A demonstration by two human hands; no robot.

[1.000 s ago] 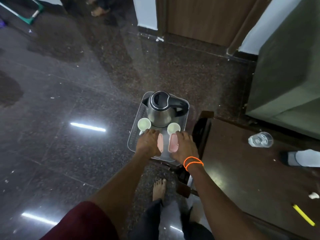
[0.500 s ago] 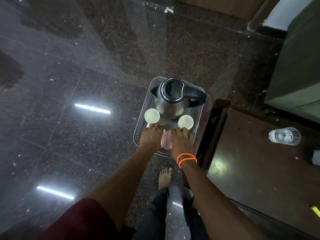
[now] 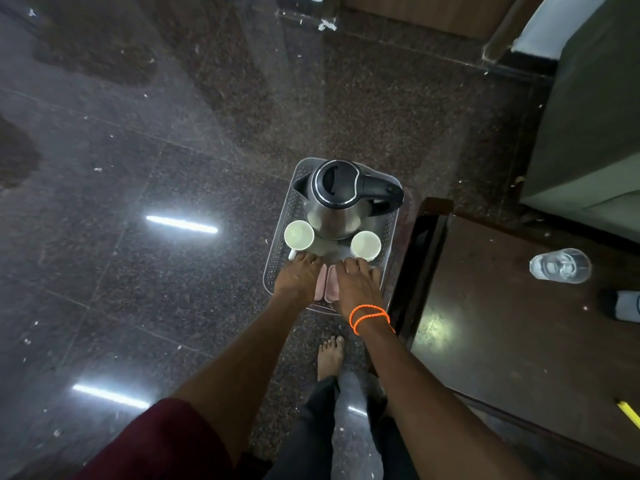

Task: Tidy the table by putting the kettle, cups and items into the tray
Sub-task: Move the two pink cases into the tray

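Note:
A clear perforated plastic tray point(image 3: 390, 237) hangs over the dark floor, left of the table. In it stands a steel kettle point(image 3: 332, 206) with a black lid and handle. Two white cups sit in front of the kettle, one at the left point(image 3: 299, 234), one at the right point(image 3: 365, 244). Two pink items point(image 3: 329, 287) lie at the tray's near end, between my hands. My left hand point(image 3: 298, 278) grips the near left edge of the tray. My right hand point(image 3: 356, 289), with an orange band at its wrist, grips the near right edge.
A dark wooden table point(image 3: 519, 341) fills the right side, its corner close to the tray. On it are a clear glass point(image 3: 559, 265), a white bottle point(image 3: 627, 306) and a yellow pen point(image 3: 628, 412). A grey-green sofa point(image 3: 588, 116) stands behind. My bare foot point(image 3: 330, 356) is below the tray.
The view has tilted down and shifted, so the tray and table sit further right and lower in frame. Both hands keep the same hold on the tray's near edge.

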